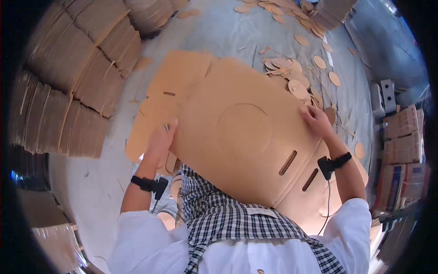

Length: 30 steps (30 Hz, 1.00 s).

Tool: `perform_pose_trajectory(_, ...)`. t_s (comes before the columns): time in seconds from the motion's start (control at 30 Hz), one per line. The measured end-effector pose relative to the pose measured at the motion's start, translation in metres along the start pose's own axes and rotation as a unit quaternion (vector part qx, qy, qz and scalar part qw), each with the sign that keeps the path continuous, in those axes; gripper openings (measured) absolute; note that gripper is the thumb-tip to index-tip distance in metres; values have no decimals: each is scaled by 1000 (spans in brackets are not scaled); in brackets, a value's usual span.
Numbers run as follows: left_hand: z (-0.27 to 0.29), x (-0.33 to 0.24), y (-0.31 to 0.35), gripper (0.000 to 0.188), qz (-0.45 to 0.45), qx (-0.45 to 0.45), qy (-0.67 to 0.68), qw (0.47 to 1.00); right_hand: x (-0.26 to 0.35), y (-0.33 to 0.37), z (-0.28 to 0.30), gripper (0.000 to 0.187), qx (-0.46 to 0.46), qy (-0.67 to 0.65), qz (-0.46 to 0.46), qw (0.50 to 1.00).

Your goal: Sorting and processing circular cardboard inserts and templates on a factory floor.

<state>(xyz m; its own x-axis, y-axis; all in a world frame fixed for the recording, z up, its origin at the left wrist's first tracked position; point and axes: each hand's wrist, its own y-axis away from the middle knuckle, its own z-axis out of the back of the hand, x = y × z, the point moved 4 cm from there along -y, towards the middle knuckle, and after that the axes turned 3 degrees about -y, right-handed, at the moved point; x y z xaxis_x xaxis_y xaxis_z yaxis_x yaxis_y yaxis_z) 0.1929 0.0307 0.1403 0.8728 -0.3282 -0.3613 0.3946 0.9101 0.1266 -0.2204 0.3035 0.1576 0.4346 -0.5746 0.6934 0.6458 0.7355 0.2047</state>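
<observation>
A large flat brown cardboard sheet (200, 114) lies across my front, slightly tilted. A cut or scored circle (244, 129) marks its middle, with the disc still in place. Slots, probably for handles, run through its panels at the lower right and upper left. My right hand (318, 121) pinches the sheet's right edge, fingers curled over it. At the left edge my left hand (160, 140), smeared by motion, has its fingers closed against the board. Something small and dark shows by those fingers, too blurred to name.
Bundled stacks of flat cardboard (68, 68) rise at the left. Loose cardboard discs (299, 86) lie heaped on the grey floor (214, 32) beyond the sheet's right edge, with more scattered farther off. Printed cartons (399, 150) and a white device (384, 97) stand at the right.
</observation>
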Motion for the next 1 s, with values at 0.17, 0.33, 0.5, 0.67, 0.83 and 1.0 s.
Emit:
perform_pose_trajectory(0.17,71,-62,-30,39,-108,-114,358,920,-11,6,-15,60,-17,91,-7,996)
perform_pose_trajectory(0.33,123,-205,40,44,-267,267,721,581,-18,11,-12,57,-50,67,-36,996)
perform_pose_trajectory(0.5,107,-208,100,23,-541,-252,191,779,-13,18,-4,55,-60,51,-29,996)
perform_pose_trajectory(0.67,-54,-235,46,57,-207,245,530,785,-7,15,-10,53,-42,41,-23,998)
perform_pose_trajectory(0.83,87,-296,82,55,-436,235,647,580,-41,20,3,57,-27,61,-37,997)
perform_pose_trajectory(1.0,-78,-271,45,57,-238,254,369,862,-88,48,66,63,-3,143,-21,989)
